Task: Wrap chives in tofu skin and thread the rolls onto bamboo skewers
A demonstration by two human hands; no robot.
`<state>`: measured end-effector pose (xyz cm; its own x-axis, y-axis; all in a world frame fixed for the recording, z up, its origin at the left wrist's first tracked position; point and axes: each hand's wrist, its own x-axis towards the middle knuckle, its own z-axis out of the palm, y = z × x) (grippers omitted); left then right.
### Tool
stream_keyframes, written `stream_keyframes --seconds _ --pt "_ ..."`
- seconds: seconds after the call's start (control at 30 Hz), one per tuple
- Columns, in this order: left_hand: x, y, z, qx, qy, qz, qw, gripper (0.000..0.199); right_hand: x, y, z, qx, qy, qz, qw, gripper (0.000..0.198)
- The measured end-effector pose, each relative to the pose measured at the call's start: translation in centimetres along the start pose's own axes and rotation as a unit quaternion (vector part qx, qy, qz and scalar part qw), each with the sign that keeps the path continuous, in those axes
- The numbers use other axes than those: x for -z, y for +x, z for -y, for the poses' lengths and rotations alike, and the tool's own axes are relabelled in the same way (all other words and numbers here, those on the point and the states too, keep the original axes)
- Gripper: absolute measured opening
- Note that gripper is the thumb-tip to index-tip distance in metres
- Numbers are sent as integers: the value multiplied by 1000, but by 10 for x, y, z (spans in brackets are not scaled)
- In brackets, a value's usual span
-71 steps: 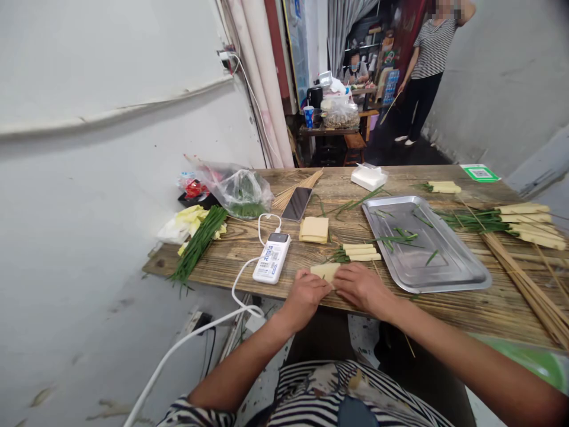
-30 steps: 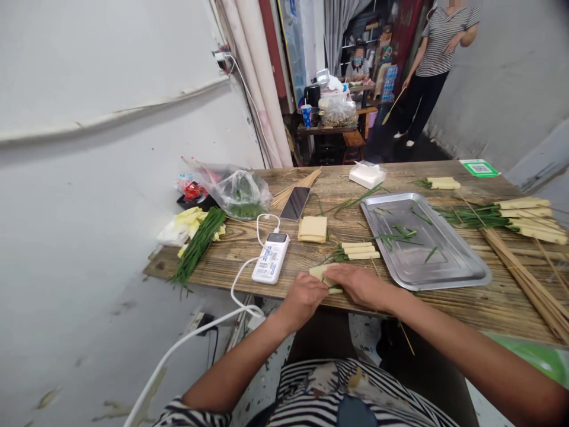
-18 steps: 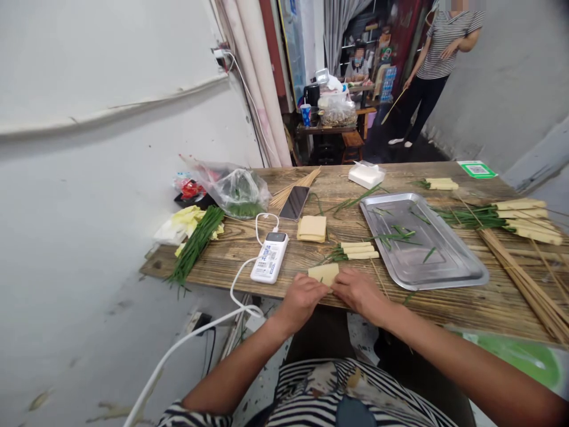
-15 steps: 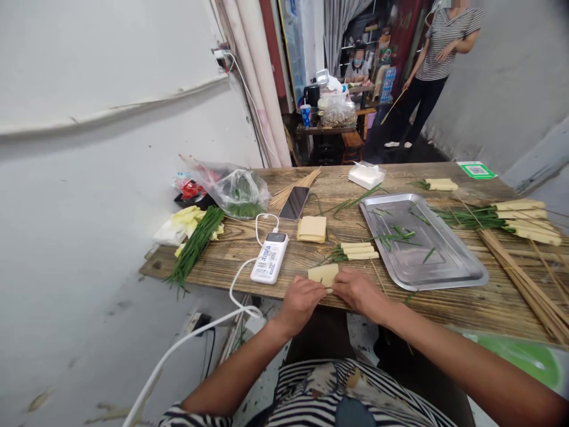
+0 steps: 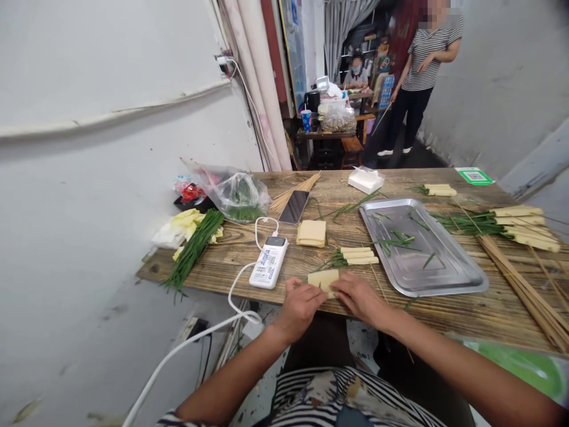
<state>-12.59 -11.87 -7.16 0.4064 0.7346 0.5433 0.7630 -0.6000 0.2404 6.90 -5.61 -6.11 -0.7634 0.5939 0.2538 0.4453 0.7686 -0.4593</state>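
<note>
In the lower middle of the frame, a pale yellow sheet (image 5: pixel 323 277) is at the near edge of the wooden table (image 5: pixel 240 243). It looks thin, soft and smooth, with an even colour and a matte surface. Its far part is spread out and has a nearly straight upper border. Its near part goes under the fingertips, where it appears to be turned up into a narrow roll; the fingers hide how tight this roll is. A small dark green mark shows on the sheet, close to the left fingers.

The left hand (image 5: pixel 301 307) has its fingers bent and pinching the near left side of the sheet. The right hand (image 5: pixel 359 296) pinches the near right side in a similar way, its fingers pointing to the left of the frame.

Just above the right hand lie some pale rolls (image 5: pixel 361 260), with green stalks coming out at their left ends. Above the sheet, near the centre of the frame, is a stack of square sheets (image 5: pixel 312 232) of similar colour. A metal tray (image 5: pixel 444 270), holding scattered green pieces, is at the right of these.
</note>
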Motion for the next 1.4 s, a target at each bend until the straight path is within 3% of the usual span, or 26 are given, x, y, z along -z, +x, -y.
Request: stream_keyframes --seconds 0.2,0.5,0.8,1.03,1.23,1.4 --pt "2 2 -1 11 9 37 999 28 -7 -7 2 49 -140 29 989 20" --pt "1 4 1 36 -11 31 999 22 -6 -16 5 108 -184 7 977 22" --pt "2 4 5 57 -51 24 997 22 -4 -4 9 64 -187 -6 980 21" --pt "2 2 0 39 33 25 998 16 -6 3 2 31 -138 17 990 24" --pt "1 2 4 37 5 6 999 16 -12 2 -5 38 -67 -17 997 29" --pt "0 1 4 74 -39 12 996 18 -16 0 -6 14 -16 -52 998 32"
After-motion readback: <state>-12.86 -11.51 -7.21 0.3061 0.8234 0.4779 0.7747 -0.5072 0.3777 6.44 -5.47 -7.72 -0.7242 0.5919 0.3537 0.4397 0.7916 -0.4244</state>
